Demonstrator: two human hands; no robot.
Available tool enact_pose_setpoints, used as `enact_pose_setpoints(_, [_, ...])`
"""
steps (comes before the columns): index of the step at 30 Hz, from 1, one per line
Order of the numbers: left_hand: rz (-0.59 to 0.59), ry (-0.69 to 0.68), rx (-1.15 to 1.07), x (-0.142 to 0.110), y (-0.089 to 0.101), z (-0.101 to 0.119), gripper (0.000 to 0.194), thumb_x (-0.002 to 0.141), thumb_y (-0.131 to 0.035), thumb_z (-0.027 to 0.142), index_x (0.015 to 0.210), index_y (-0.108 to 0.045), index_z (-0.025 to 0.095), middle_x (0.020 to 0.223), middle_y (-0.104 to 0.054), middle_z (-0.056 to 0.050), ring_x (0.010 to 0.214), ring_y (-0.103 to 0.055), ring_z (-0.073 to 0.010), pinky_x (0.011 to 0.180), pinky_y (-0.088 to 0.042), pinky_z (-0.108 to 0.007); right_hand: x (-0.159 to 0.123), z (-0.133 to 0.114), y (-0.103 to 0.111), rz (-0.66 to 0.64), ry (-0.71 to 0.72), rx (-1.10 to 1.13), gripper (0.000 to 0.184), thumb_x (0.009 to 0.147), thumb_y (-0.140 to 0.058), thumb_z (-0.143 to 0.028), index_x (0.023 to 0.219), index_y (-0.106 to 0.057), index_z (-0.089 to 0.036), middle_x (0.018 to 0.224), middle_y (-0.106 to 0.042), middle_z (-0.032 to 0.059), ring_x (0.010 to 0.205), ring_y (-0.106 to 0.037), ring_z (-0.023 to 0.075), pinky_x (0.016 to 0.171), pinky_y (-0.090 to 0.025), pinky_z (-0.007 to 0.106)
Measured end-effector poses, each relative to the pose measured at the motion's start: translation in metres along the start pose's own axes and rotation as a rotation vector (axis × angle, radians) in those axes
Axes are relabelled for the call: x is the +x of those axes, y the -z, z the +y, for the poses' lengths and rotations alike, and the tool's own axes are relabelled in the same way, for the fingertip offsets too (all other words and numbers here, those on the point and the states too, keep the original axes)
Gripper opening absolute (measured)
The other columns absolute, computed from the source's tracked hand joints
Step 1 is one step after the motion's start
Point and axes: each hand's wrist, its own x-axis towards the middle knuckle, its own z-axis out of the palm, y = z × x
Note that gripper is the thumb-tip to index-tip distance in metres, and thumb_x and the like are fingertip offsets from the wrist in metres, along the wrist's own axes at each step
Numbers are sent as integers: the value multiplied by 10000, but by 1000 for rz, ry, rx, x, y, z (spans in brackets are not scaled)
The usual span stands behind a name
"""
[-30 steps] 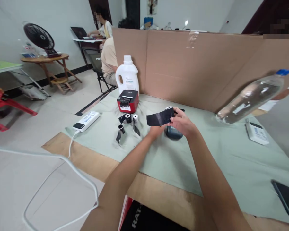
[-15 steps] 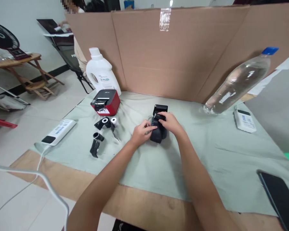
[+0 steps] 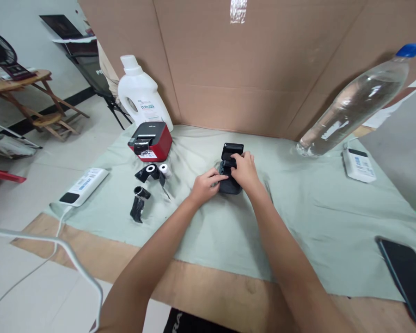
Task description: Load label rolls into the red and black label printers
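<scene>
A small black label printer (image 3: 230, 188) with its lid (image 3: 233, 151) raised sits on the cloth in front of me. My right hand (image 3: 245, 172) reaches into it from the right, with the fingers closed on a black roll (image 3: 231, 163) below the lid. At the left side, my left hand (image 3: 205, 186) grips the printer's edge, its index finger stretched over the opening. The fingers hide much of the inside. To the left lie a black roll with a loose strip (image 3: 137, 207), another black roll (image 3: 149, 172) and a small white-ended roll (image 3: 164, 169).
A red and black printer (image 3: 156, 141) stands before a white jug (image 3: 143, 95). White power strips lie at left (image 3: 85, 186) and right (image 3: 359, 164). A large water bottle (image 3: 355, 104) leans against the cardboard (image 3: 229, 64). A phone (image 3: 404, 273) rests near the right edge.
The view has tipped downward. My right hand has lowered the black roll into the printer, and the strip that hung over its front no longer shows. My left hand stays at its side.
</scene>
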Motion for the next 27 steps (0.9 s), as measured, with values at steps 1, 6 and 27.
enact_pose_setpoints(1, [0,2,-8,0,0,0,310,923,-538,93,1086,-776,209,875,-647,-47,781,-637,-134,704,-539,-244,0,0,-1,20,-15,18,459,826,-570,-106,1271,-644,-191,1223,-487,154,1147,-485,326,996,-454,464])
enact_pose_setpoints(6, [1,-6,-19,-1,-1,0,300,928,-539,102,1081,-773,210,855,-652,-44,760,-635,-133,690,-529,-243,0,8,-4,3,-14,101,394,791,-596,-96,1167,-639,-206,1193,-456,132,1136,-494,319,1015,-454,456])
enact_pose_setpoints(27, [5,-101,-108,-10,12,22,322,759,-513,15,930,-722,190,668,-662,15,545,-570,-91,591,-473,-211,6,24,34,-139,52,501,180,810,-620,-178,986,-630,-215,1081,-539,44,754,-538,141,839,-503,355])
